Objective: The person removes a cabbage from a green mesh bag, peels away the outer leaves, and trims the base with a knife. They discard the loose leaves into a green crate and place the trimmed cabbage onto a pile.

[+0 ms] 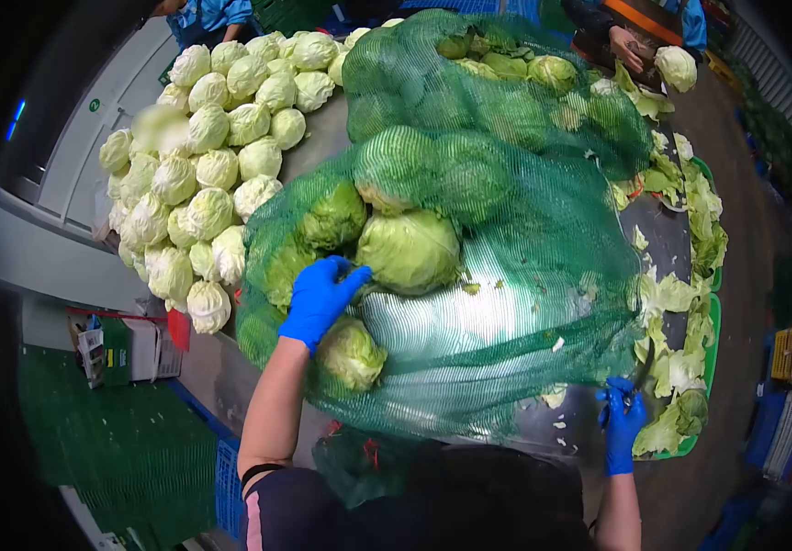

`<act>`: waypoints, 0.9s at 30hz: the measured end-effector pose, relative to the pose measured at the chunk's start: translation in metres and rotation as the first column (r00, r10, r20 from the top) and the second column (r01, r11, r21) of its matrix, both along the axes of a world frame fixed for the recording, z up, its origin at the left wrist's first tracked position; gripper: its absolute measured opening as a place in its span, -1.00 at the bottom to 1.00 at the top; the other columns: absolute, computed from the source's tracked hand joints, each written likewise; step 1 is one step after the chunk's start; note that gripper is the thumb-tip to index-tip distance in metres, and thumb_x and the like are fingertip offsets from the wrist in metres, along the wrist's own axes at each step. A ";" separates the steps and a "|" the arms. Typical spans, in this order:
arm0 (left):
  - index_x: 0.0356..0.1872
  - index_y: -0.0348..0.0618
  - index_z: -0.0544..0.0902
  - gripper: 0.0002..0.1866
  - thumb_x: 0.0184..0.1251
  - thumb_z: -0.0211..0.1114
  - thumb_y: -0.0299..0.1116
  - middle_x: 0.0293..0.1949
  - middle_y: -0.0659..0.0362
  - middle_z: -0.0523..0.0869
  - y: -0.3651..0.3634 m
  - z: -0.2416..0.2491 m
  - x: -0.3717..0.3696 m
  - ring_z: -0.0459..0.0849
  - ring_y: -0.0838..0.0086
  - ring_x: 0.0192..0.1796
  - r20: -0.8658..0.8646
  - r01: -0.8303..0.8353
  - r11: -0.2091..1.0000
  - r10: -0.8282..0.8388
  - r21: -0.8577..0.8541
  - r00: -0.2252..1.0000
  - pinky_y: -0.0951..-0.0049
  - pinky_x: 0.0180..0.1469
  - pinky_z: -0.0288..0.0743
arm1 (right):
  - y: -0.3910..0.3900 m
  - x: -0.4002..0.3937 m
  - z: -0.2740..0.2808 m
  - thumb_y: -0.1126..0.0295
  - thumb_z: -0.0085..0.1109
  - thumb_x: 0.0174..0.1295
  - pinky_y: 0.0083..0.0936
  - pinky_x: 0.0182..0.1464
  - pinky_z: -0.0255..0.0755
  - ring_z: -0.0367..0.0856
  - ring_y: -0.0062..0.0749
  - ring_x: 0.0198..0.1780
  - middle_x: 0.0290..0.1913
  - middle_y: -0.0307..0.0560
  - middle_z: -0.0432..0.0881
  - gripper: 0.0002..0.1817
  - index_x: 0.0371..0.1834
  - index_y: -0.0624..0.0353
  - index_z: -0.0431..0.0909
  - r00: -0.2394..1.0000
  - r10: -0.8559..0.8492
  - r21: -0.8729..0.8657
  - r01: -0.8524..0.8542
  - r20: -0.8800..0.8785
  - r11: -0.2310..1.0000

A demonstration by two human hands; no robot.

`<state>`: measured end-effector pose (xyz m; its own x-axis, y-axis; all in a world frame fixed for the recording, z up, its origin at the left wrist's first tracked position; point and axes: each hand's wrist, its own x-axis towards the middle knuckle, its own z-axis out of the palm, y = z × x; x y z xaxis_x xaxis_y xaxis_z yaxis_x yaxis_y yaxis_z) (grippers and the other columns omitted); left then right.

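Observation:
My left hand [320,301], in a blue glove, reaches into the mouth of a green mesh sack [543,220]. Its fingers are apart, the fingertips against or close beside a large cabbage [410,253]. A leafier cabbage [333,217] lies behind the hand, and a paler one [352,354] sits just below it. Other cabbages show through the netting. Over by the table's right edge, my right hand [623,422], also gloved in blue, is closed around a knife [646,364]. The dark blade points up and away from me; the handle is mostly hidden by my fingers.
Trimmed pale cabbages [207,170] are piled at the left. Behind my sack lies a second mesh sack [497,101] of cabbages. Loose leaves [667,294] cover the right edge above a green crate [713,340]. Across the table, a co-worker's hand [630,48] is near another cabbage [676,69].

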<state>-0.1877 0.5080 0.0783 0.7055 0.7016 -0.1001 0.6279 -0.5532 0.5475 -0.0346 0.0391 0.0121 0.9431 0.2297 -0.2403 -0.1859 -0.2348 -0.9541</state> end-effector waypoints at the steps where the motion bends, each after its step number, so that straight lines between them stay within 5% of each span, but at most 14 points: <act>1: -0.11 -0.36 0.64 -0.42 0.19 0.32 0.07 -0.19 -0.14 0.69 0.002 -0.008 -0.014 0.67 0.08 -0.14 0.017 -0.025 0.995 0.024 0.095 1.000 0.24 -0.05 0.50 | 0.008 -0.002 0.008 0.42 0.06 0.33 -0.75 -0.69 0.12 0.28 -0.74 -0.75 -0.42 -0.17 0.64 -0.82 -0.06 0.20 0.54 1.000 0.003 0.001 -0.003 -0.009 1.000; 5: 0.09 -0.40 0.52 -0.31 0.21 0.29 0.09 -0.01 -0.21 0.61 -0.011 -0.022 -0.079 0.60 0.02 0.05 -0.101 -0.020 0.998 0.026 0.057 0.995 0.23 0.12 0.44 | 0.062 -0.016 0.014 0.43 0.16 0.26 -0.70 -0.41 0.43 0.58 -0.69 -0.36 -0.29 -0.22 0.67 -0.76 -0.04 0.25 0.56 0.945 0.325 0.121 -0.328 0.046 0.937; 7: 0.19 -0.44 0.42 -0.24 0.25 0.25 0.11 0.10 -0.25 0.54 -0.024 -0.028 -0.104 0.52 0.00 0.17 -0.063 -0.139 0.989 0.141 0.045 0.988 0.24 0.23 0.35 | 0.101 -0.033 0.012 0.41 0.20 0.24 -0.64 -0.27 0.50 0.61 -0.64 -0.32 -0.27 -0.22 0.67 -0.74 -0.05 0.29 0.57 0.860 0.493 0.202 -0.465 -0.128 0.862; 8: 0.25 -0.46 0.37 -0.21 0.29 0.22 0.11 0.17 -0.26 0.51 -0.035 -0.016 -0.106 0.48 0.05 0.25 -0.071 -0.229 0.965 0.221 -0.131 0.973 0.26 0.29 0.29 | 0.121 -0.042 0.008 0.39 0.23 0.23 -0.62 -0.21 0.52 0.63 -0.61 -0.27 -0.25 -0.19 0.67 -0.71 -0.02 0.29 0.56 0.786 0.593 0.226 -0.554 -0.174 0.801; 9: 0.25 -0.46 0.37 -0.21 0.29 0.22 0.11 0.17 -0.26 0.51 -0.033 -0.028 -0.118 0.48 0.05 0.25 -0.076 -0.223 0.966 0.215 -0.128 0.974 0.26 0.29 0.29 | 0.141 -0.053 0.001 0.37 0.25 0.22 -0.59 -0.15 0.53 0.64 -0.57 -0.22 -0.23 -0.15 0.68 -0.67 0.01 0.29 0.54 0.700 0.681 0.256 -0.633 -0.214 0.731; 11: 0.27 -0.44 0.36 -0.22 0.30 0.22 0.10 0.23 -0.21 0.48 -0.016 -0.075 -0.146 0.47 0.12 0.27 0.046 -0.358 0.855 0.403 -0.375 0.914 0.28 0.31 0.26 | 0.178 -0.079 -0.021 0.37 0.20 0.28 -0.54 -0.04 0.54 0.63 -0.48 -0.05 0.03 -0.04 0.61 -0.53 0.23 0.27 0.41 0.601 0.798 0.266 -0.764 -0.039 0.588; 13: 0.27 -0.42 0.38 -0.29 0.34 0.20 0.04 0.25 -0.14 0.47 -0.013 -0.095 -0.153 0.46 0.19 0.28 0.074 -0.394 0.846 0.446 -0.358 0.892 0.32 0.32 0.25 | 0.211 -0.105 -0.056 0.33 0.27 0.24 -0.52 0.02 0.52 0.61 -0.42 0.02 0.08 -0.02 0.58 -0.36 0.36 0.23 0.27 0.622 0.783 0.425 -0.708 -0.003 0.564; 15: 0.25 -0.40 0.42 -0.37 0.39 0.17 -0.03 0.26 -0.08 0.48 -0.016 -0.112 -0.159 0.44 0.24 0.29 0.320 -0.345 0.788 0.547 -0.510 0.774 0.36 0.34 0.23 | 0.242 -0.112 -0.059 0.28 0.37 0.15 -0.55 -0.12 0.55 0.62 -0.47 -0.15 0.12 0.01 0.53 -0.22 0.41 0.15 0.19 0.606 0.786 0.388 -0.699 -0.125 0.601; 17: 0.24 -0.37 0.45 -0.44 0.41 0.16 -0.11 0.26 -0.03 0.49 -0.050 -0.083 -0.139 0.43 0.29 0.30 0.313 -0.376 0.807 0.541 -0.456 0.780 0.38 0.34 0.22 | 0.261 -0.109 -0.040 0.22 0.44 0.07 -0.62 -0.40 0.47 0.51 -0.59 -0.43 -0.12 -0.09 0.59 -0.18 0.40 0.10 0.24 0.423 0.803 0.455 -0.667 -0.421 0.590; 21: 0.28 -0.31 0.41 -0.46 0.39 0.20 -0.21 0.28 -0.02 0.45 -0.111 -0.049 -0.098 0.40 0.29 0.30 0.363 -0.387 0.878 0.471 -0.282 0.804 0.36 0.33 0.22 | 0.240 -0.101 -0.039 0.15 0.45 0.03 -0.61 -0.48 0.39 0.51 -0.55 -0.41 -0.21 -0.10 0.61 -0.13 0.41 0.14 0.22 0.470 0.794 0.508 -0.611 -0.385 0.608; 24: 0.30 -0.29 0.38 -0.37 0.29 0.29 -0.17 0.31 0.01 0.41 -0.173 -0.014 -0.064 0.39 0.29 0.30 0.428 -0.215 0.897 0.381 -0.387 0.819 0.30 0.34 0.21 | 0.176 -0.073 -0.017 0.30 0.46 0.04 -0.64 -0.52 0.34 0.42 -0.67 -0.53 -0.37 -0.25 0.59 -0.24 0.32 0.19 0.30 0.565 0.718 0.495 -0.525 -0.406 0.693; 27: 0.30 -0.25 0.38 -0.19 0.03 0.45 -0.07 0.31 0.00 0.39 -0.235 0.020 -0.031 0.36 0.21 0.30 0.454 0.098 0.983 -0.016 -0.157 0.891 0.21 0.32 0.22 | 0.092 -0.040 -0.046 0.40 0.44 0.05 -0.65 -0.56 0.33 0.42 -0.69 -0.58 -0.42 -0.25 0.58 -0.27 0.31 0.22 0.29 0.676 0.623 0.470 -0.434 -0.395 0.769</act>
